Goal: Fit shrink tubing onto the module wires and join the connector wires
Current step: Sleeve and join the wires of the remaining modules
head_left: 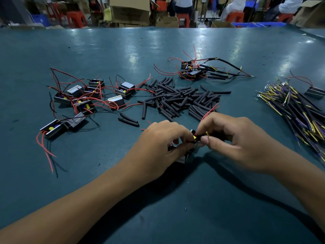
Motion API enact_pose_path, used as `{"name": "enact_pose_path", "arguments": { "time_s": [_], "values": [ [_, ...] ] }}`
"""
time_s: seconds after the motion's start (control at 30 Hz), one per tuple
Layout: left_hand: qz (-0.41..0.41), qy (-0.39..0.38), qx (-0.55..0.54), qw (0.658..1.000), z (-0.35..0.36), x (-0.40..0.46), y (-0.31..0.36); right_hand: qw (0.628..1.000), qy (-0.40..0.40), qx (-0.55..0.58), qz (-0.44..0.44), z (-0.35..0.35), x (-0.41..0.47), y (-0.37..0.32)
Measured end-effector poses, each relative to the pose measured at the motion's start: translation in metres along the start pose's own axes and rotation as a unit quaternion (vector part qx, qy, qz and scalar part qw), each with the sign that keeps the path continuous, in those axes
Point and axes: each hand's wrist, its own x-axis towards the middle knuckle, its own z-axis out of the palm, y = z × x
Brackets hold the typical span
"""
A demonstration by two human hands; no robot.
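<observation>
Teal workshop desk (158,50), near edge: left hand (163,138) fingers clamp small black module (193,133), right hand (232,138) fingers pinch black shrink tube (202,137) at its wires, likely sleeving step, next needs pushing tube fully on.

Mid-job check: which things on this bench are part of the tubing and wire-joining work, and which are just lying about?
In use:
- module gripped by the left hand and right hand
- shrink tubing pile
- unworked modules
- connector wires
- finished modules

Lying about:
- cardboard boxes
- red stools
- blue crates
</observation>
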Motion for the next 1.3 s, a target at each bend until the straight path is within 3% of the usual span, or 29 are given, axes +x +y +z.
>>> {"name": "enact_pose_path", "arguments": {
  "time_s": [0.33,0.6,0.93,1.17,1.3],
  "values": [
    [0.013,-0.002,-0.030,0.999,0.001,0.001,0.007,0.990,0.001,0.136,0.035,0.002,0.000,-0.001],
    [-0.029,0.007,-0.046,0.999,0.005,0.001,0.008,0.986,0.004,0.154,0.063,0.006,0.002,0.001],
    [0.035,0.018,-0.001,0.999,0.004,0.000,0.003,0.995,0.026,0.082,0.043,0.006,0.000,-0.001],
    [-0.036,0.011,-0.080,0.996,0.004,0.001,0.003,0.996,0.080,-0.032,0.032,0.018,-0.002,-0.001],
    [-0.055,0.020,-0.123,0.991,0.005,-0.001,0.002,0.997,0.061,0.002,0.038,0.016,-0.002,0.001]
  ]
}}
